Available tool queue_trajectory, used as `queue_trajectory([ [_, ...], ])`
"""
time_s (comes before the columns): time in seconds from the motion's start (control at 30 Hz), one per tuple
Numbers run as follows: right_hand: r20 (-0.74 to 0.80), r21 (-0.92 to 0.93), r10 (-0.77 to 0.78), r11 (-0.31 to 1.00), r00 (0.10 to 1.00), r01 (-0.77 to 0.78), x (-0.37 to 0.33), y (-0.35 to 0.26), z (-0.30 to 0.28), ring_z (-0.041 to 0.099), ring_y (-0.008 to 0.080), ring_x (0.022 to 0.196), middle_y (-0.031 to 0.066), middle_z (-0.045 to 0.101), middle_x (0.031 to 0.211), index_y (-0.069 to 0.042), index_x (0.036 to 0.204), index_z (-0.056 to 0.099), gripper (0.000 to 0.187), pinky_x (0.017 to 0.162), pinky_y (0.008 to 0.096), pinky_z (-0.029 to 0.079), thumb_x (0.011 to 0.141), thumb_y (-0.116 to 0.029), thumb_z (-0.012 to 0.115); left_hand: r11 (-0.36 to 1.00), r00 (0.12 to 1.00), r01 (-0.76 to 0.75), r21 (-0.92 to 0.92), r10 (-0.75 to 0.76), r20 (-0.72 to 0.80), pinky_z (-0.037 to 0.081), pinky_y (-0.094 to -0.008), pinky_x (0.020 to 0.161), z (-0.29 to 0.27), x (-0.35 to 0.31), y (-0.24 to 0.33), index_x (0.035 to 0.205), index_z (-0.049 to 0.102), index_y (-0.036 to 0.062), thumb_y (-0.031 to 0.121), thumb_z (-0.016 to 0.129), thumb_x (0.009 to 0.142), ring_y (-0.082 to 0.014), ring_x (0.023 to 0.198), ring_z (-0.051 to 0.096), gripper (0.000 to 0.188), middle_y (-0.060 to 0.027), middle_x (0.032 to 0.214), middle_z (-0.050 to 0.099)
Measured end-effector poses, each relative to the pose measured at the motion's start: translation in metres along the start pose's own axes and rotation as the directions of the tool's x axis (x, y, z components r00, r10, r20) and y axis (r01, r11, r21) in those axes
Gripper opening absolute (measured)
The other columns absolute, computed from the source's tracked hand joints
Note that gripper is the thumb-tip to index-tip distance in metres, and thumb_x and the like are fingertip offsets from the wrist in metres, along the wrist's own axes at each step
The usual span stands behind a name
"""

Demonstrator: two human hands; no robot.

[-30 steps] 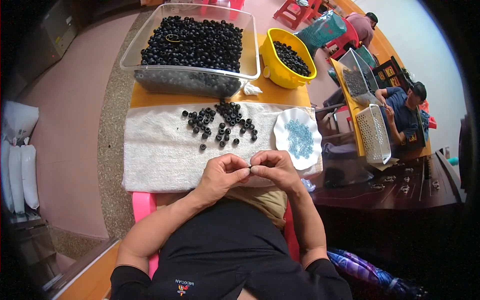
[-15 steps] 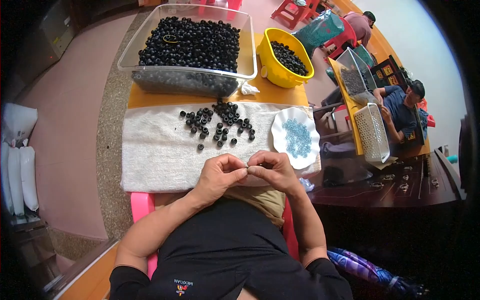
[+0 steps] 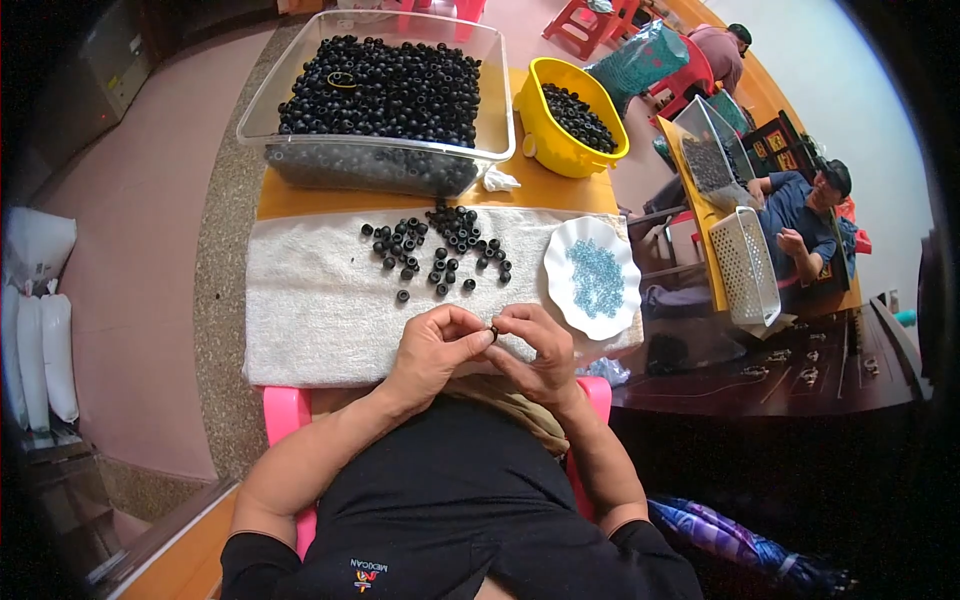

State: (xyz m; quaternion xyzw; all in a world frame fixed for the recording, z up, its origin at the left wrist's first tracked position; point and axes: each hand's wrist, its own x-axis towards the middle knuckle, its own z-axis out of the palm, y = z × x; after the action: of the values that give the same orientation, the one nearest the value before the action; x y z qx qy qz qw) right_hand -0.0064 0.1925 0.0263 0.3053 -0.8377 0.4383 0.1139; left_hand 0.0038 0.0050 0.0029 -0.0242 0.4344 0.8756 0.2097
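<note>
Above the near edge of a white towel (image 3: pixel 310 335), my two hands meet at the fingertips. Between them shows a small black hollow round piece (image 3: pixel 494 333), partly covered by the fingers. My left hand (image 3: pixel 436 348) pinches it between thumb and forefinger. From the other side, the forefinger and thumb of my right hand (image 3: pixel 540 358) close about the same piece. Similar black hollow pieces (image 3: pixel 440 265) lie loose on the towel beyond my hands. To the right, a white scalloped plate (image 3: pixel 560 290) holds many small clear bluish pieces (image 3: pixel 597 280).
A large clear bin (image 3: pixel 490 150) full of black pieces stands at the back, beside a yellow tub (image 3: pixel 545 145) of more. Crumpled white tissue (image 3: pixel 499 180) lies between them and the towel. At the right, another person (image 3: pixel 800 225) sits behind a white perforated basket (image 3: pixel 745 265).
My right hand has shifted slightly, its thumb dropping lower and the fingers parting from the left fingertips, so the black piece now shows. The person at the right has raised a hand.
</note>
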Motion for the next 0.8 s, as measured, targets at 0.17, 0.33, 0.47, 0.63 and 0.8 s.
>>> queue_trajectory([
  [0.17,-0.032,-0.08,-0.036,0.996,0.999,0.034,-0.003,0.0009,0.0031,0.066,0.0278,0.087,0.0156,0.064,0.097,-0.001,0.105,0.064,0.037,0.073,0.0328,0.053,0.071,-0.001,0.08,1.0,1.0,0.003,-0.015,-0.003,0.021,0.059,-0.0269,0.075,-0.0001,0.0001,-0.0007,0.101,0.059,-0.0001,0.005,0.066,0.091,-0.0114,0.082,0.066,0.013,-0.0067,0.093,0.067],
  [0.33,-0.072,-0.062,-0.038,0.998,0.997,0.033,-0.0033,0.0021,0.004,0.066,0.0271,0.084,0.0158,0.065,0.094,0.0,0.102,0.065,0.035,0.072,0.0328,0.053,0.07,-0.001,0.08,1.0,0.999,0.01,-0.005,-0.009,0.042,0.059,-0.0273,0.076,-0.002,0.0024,-0.0019,0.102,0.059,-0.0005,0.007,0.065,0.092,-0.0122,0.082,0.066,0.014,-0.0073,0.093,0.067],
  [0.47,-0.064,-0.042,0.003,0.999,0.998,-0.005,-0.0039,0.0022,0.0026,0.066,0.0291,0.087,0.016,0.064,0.099,-0.001,0.104,0.064,0.034,0.074,0.0344,0.054,0.073,-0.005,0.079,0.999,0.997,0.044,-0.025,-0.042,0.068,0.059,-0.0285,0.078,-0.0041,0.0034,-0.0022,0.106,0.057,-0.0006,0.009,0.062,0.095,-0.0132,0.084,0.067,0.016,-0.008,0.096,0.066],
  [0.63,-0.074,-0.013,0.022,1.0,0.997,-0.023,-0.0034,0.0017,0.0018,0.066,0.0271,0.088,0.0155,0.064,0.099,0.0,0.103,0.065,0.034,0.075,0.0333,0.053,0.073,-0.004,0.08,0.998,0.997,0.058,-0.022,-0.057,0.042,0.059,-0.0301,0.081,-0.006,0.0034,-0.0032,0.109,0.055,-0.0006,0.01,0.062,0.095,-0.0138,0.089,0.067,0.019,-0.0085,0.099,0.066],
  [0.8,-0.063,-0.012,0.029,0.999,0.998,-0.03,-0.0047,0.0021,0.0002,0.066,0.0276,0.089,0.0154,0.065,0.099,0.0,0.103,0.065,0.034,0.076,0.0338,0.053,0.073,-0.005,0.08,0.998,0.997,0.063,-0.014,-0.062,0.038,0.059,-0.03,0.081,-0.0042,0.0026,-0.0011,0.109,0.055,-0.0004,0.01,0.062,0.094,-0.0141,0.089,0.067,0.02,-0.0089,0.099,0.066],
])
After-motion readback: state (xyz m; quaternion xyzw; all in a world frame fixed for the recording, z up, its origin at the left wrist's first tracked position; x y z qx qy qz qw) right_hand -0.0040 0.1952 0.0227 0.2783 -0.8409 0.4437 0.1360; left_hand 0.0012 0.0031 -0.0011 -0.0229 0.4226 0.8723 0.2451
